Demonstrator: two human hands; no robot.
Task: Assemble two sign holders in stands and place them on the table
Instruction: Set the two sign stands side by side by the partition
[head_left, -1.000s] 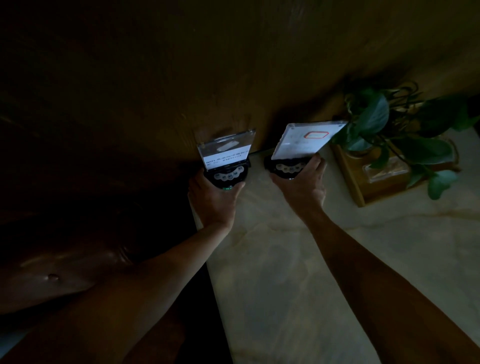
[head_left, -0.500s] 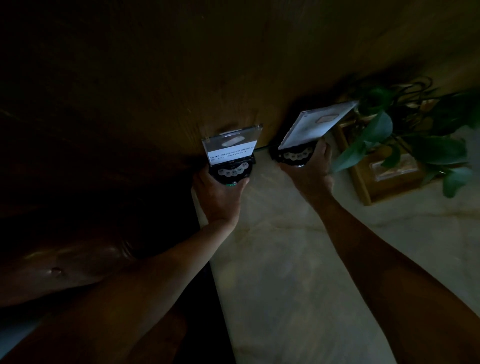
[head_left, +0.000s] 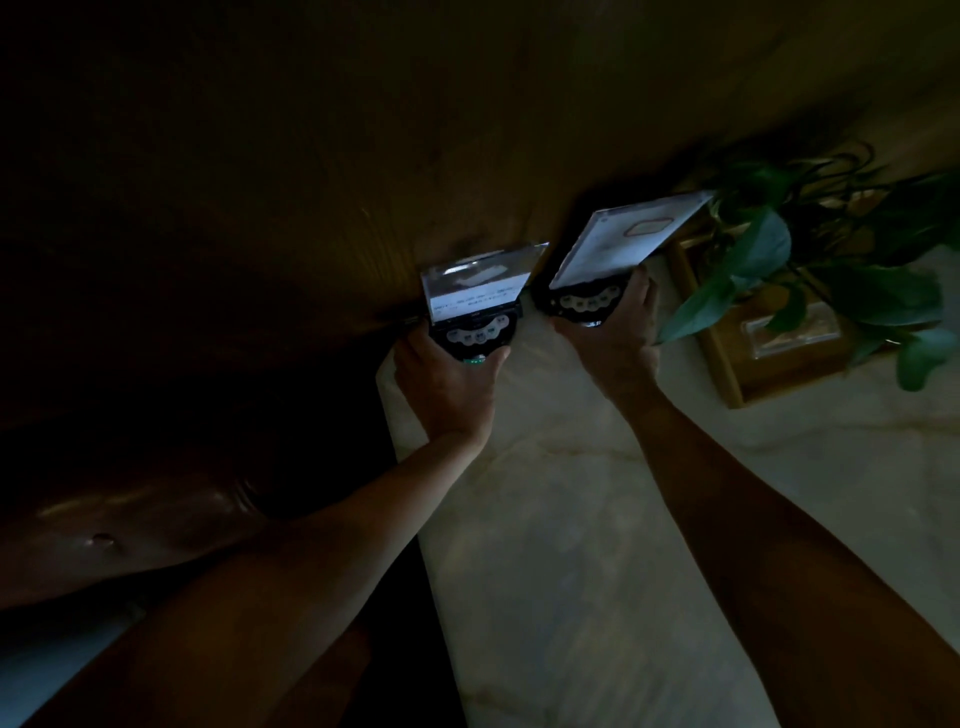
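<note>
Head view: both sign holders already seated in stands. Left hand (head_left: 451, 387) grasps left stand (head_left: 475, 332), right hand (head_left: 615, 338) grasps right stand (head_left: 584, 304), left of potted plant (head_left: 810, 270), at desk (head_left: 597, 545) far edge. Left: release.
</note>
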